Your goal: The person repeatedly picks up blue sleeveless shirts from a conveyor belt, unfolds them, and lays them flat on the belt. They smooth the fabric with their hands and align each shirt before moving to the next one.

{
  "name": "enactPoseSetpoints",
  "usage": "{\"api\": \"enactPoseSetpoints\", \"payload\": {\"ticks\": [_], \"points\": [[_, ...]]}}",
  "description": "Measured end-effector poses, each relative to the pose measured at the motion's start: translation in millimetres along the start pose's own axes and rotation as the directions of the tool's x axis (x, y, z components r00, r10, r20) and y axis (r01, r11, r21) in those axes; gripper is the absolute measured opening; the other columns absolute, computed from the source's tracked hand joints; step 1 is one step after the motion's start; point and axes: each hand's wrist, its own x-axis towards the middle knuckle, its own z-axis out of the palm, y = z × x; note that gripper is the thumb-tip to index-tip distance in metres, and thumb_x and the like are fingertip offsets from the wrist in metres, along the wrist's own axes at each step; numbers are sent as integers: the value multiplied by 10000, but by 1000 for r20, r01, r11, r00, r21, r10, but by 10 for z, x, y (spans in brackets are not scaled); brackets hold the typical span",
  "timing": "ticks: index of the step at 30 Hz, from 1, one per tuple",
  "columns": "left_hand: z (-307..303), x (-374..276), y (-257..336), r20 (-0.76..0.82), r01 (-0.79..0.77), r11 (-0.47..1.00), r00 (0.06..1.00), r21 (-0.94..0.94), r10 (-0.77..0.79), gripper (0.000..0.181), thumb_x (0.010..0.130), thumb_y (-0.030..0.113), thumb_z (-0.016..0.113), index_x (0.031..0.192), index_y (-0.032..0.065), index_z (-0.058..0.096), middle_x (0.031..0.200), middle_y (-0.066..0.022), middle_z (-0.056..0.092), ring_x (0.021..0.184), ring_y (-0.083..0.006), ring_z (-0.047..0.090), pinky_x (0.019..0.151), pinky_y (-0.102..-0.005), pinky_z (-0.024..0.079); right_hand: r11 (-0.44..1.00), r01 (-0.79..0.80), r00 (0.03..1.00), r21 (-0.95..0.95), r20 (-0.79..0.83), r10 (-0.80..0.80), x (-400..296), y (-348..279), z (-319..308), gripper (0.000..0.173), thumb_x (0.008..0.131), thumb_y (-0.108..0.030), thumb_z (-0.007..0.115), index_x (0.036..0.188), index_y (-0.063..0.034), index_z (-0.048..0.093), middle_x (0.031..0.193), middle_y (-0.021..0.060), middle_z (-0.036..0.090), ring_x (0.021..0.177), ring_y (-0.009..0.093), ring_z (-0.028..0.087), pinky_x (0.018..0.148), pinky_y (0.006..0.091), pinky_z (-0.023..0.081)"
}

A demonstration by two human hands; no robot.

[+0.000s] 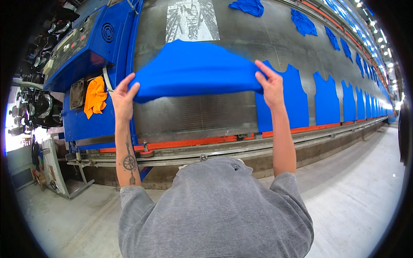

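A blue fabric garment panel (196,71) is stretched between my two hands over a long dark metal table (193,116). My left hand (124,93) pinches its left lower corner between thumb and fingers. At the right lower corner, my right hand (270,84) grips the cloth the same way. The panel's edges are blurred, and whether its far edge touches the table I cannot tell. Beyond it lies a black-and-white printed sheet (193,22). Just right of my right hand, another blue panel (290,96) lies flat.
More flat blue panels (327,100) line the near side; crumpled blue cloths (303,22) lie along the far side. At left stands a blue machine (100,42) with a control panel and an orange cloth (95,96). A metal rail (226,156) runs along the near edge.
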Motion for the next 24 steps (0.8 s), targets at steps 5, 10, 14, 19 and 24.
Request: {"api": "enactPoseSetpoints", "payload": {"ticks": [5,10,14,19,24], "points": [[-55,-496,-714,29,36,999,999,8,-36,507,884,-33,725,1355,-105,551,1327,-180,609,1198,-206,593,1051,-323,472,988,-40,999,-148,27,44,-597,606,-50,425,917,19,664,1339,24,620,1329,111,653,1184,135,593,1009,263,447],[-9,-976,-1173,45,119,993,992,-14,-119,524,886,-63,707,1372,-121,522,1342,-212,590,1194,-223,603,1024,-336,507,980,-193,980,-48,39,195,-1121,1345,-124,458,914,44,656,1367,18,599,1349,95,636,1186,123,576,1008,252,437],[-54,-1313,-1487,49,173,985,984,6,-173,546,890,-53,708,1394,-109,507,1354,-216,581,1188,-217,601,1022,-336,512,973,-224,969,-50,97,228,-1380,1712,-157,505,901,70,644,1397,28,563,1382,132,609,1256,172,552,1087,307,409],[-88,-1537,-1768,44,186,983,982,2,-186,559,884,-50,717,1402,-91,511,1392,-198,558,1210,-199,579,1003,-328,525,971,-228,970,-68,73,233,-1553,1899,-179,534,893,75,647,1415,42,537,1421,147,575,1300,191,528,1111,322,392],[-104,-1674,-1764,49,227,974,973,-3,-227,573,878,-52,726,1408,-82,511,1415,-182,543,1207,-185,573,994,-310,526,968,-247,966,-48,68,250,-1641,1839,-201,541,898,70,649,1424,42,524,1428,150,567,1305,192,520,1115,321,387]]}}
